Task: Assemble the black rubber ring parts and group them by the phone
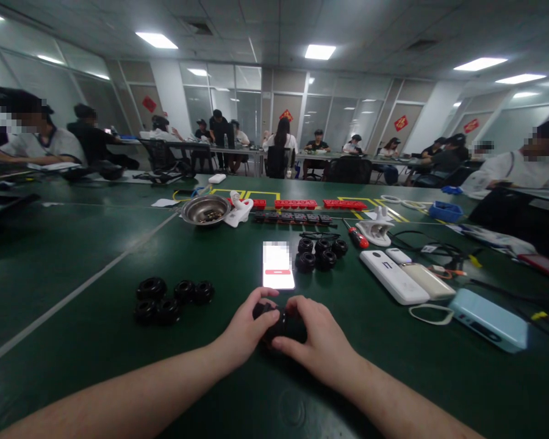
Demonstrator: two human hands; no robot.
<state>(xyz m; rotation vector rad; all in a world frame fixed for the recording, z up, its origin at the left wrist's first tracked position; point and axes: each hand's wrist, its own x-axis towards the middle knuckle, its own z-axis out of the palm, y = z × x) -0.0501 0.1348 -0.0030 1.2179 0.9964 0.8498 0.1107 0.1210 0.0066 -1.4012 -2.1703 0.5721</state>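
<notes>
Just in front of a lit phone (pixel 278 278), my left hand (pixel 247 323) is closed around a black round part (pixel 271 322), with its thumb lying over the top. From the other side my right hand (pixel 322 338) curls its thumb and fingers about the same dark part, and much of it is hidden between the hands. Several glossy black wheel-like rings (pixel 150 288) lie in a group to the left of my hands. More black rings (pixel 326 261) of the same look sit close together to the right of the phone.
Farther back are a metal bowl (pixel 196 221) holding small pieces, red strips (pixel 295 204), a dark row of blocks (pixel 295 217) and a screwdriver (pixel 358 236). To the right lie a white power bank (pixel 391 277), a light-blue box (pixel 489 320) and cables. People sit at tables around.
</notes>
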